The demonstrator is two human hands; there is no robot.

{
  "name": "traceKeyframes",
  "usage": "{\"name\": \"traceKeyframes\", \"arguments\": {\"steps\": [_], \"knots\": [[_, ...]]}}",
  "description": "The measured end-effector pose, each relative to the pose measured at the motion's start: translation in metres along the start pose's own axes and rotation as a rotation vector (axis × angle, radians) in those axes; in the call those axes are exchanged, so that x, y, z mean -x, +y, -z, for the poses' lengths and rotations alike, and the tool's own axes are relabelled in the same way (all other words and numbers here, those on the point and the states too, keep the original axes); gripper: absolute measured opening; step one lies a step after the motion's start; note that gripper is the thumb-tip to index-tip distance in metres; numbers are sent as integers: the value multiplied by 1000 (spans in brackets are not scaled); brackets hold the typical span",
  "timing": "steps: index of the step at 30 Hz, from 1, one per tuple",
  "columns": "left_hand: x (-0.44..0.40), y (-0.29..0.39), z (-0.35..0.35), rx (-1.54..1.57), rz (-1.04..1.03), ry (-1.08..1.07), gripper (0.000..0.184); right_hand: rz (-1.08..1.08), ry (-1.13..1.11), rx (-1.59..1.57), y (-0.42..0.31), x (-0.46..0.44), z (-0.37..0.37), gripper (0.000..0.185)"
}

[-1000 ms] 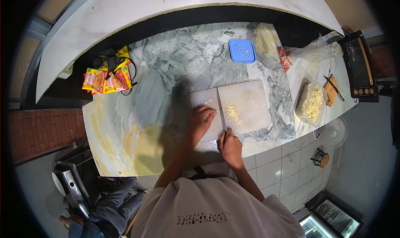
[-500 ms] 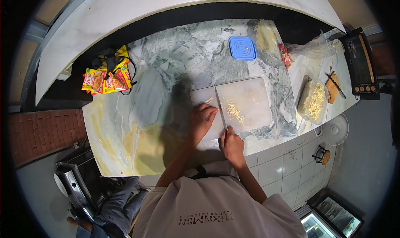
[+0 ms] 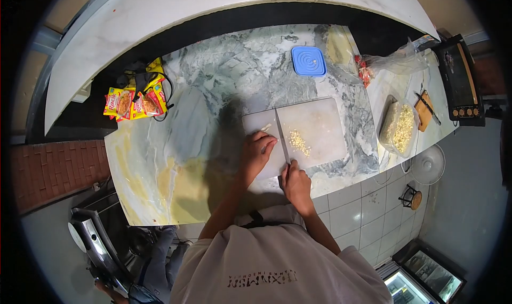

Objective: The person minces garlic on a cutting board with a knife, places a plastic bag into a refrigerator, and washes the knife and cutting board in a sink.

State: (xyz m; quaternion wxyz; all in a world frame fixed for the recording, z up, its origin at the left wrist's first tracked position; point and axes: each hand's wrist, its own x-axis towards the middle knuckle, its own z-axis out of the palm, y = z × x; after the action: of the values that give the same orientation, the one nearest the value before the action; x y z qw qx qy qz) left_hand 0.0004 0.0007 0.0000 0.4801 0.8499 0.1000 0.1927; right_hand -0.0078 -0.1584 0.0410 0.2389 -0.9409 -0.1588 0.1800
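A white cutting board (image 3: 320, 120) lies on the marble counter (image 3: 192, 117). My right hand (image 3: 296, 182) is wrapped round the handle of a knife (image 3: 281, 136), whose blade points away from me across the board. Left of the blade, my left hand (image 3: 258, 153) has its fingers pressed together at the board's surface; what they pinch is too small to name. Just beyond these fingers lies a small pale piece (image 3: 265, 127). Chopped pale yellow bits (image 3: 298, 143) form a small pile on the board, right of the blade.
A blue lid (image 3: 309, 61) lies beyond the board. Yellow packets (image 3: 143, 102) are at the left. To the right are a tub of pale pieces (image 3: 399, 129), a small wooden board (image 3: 424, 111) with a knife, a plastic bag (image 3: 397, 62) and an oven (image 3: 458, 83). Another person (image 3: 154, 266) is at lower left.
Both hands and the knife keep nearly the same place on the board. The other person at lower left has shifted a little, and the camera view has moved slightly.
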Motion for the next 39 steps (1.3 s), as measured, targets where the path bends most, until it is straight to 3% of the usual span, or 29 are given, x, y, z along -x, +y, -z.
{"name": "traceKeyframes", "arguments": {"steps": [39], "knots": [[-1,0,-2,11,13,9,7,24,41,12,3,1,-5,22]]}}
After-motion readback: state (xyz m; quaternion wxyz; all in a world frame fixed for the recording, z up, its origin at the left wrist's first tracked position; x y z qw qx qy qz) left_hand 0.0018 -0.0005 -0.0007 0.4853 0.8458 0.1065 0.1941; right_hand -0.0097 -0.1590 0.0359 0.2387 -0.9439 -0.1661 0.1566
